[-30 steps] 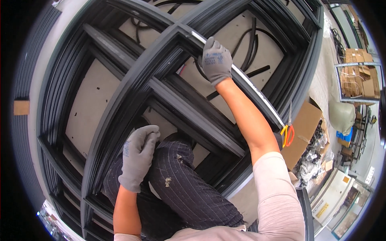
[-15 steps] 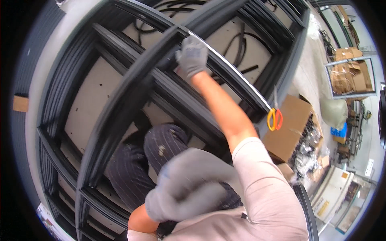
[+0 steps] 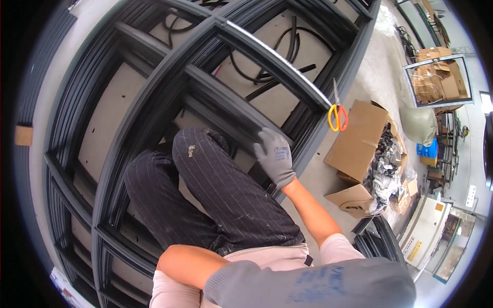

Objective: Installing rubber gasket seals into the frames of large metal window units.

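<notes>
- Right hand [image 3: 275,156], in a grey knit glove with a smooth coated palm: fingers held together and only slightly curled, laid flat on a bar of the frame rather than closed round it; nothing is carried in it.
- Left hand [image 3: 313,287], in a matching grey glove: raised very close to the camera at the lower edge, blurred; whether its fingers are spread or closed cannot be told.
- Large dark grey metal window frame [image 3: 154,97]: lies flat on the floor under the person, a grid of ribbed, grooved bars around pale panels (bars bend toward the rim of the view).
- Black rubber sealing strips [image 3: 257,72]: loose, curling lengths inside the upper openings of the frame.
- Orange-handled scissors [image 3: 337,115]: resting at the frame's right edge, blades pointing away.
- Open brown cardboard box [image 3: 359,138]: just beside the frame, holding dark bagged parts.
- Dark pinstriped trousers [image 3: 226,195]: dusty cloth, knees bent over the frame.
</notes>
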Action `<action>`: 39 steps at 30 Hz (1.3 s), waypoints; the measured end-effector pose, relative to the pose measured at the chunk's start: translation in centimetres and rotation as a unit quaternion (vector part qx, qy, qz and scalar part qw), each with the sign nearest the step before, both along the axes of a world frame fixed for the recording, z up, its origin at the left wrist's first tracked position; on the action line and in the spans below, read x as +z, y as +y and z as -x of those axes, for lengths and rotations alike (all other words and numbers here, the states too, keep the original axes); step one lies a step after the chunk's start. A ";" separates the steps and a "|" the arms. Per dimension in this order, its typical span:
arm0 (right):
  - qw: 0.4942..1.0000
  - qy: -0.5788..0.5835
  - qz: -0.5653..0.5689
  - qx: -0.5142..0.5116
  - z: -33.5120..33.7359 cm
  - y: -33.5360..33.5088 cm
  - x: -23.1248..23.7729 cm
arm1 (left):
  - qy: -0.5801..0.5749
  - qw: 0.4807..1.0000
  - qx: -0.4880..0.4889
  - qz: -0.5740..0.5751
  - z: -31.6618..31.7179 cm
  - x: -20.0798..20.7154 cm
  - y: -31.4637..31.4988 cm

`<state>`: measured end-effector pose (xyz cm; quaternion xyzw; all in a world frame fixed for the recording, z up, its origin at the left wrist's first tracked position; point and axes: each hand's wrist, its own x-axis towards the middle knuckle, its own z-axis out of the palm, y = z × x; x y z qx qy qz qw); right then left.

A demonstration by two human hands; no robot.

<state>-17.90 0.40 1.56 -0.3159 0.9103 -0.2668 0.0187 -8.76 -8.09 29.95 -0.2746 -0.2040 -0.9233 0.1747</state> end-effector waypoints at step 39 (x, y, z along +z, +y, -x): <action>0.921 -0.207 -0.032 -0.330 29.3 24.1 -8.4 | -0.734 0.674 -0.013 -0.084 -36.1 -32.3 2.0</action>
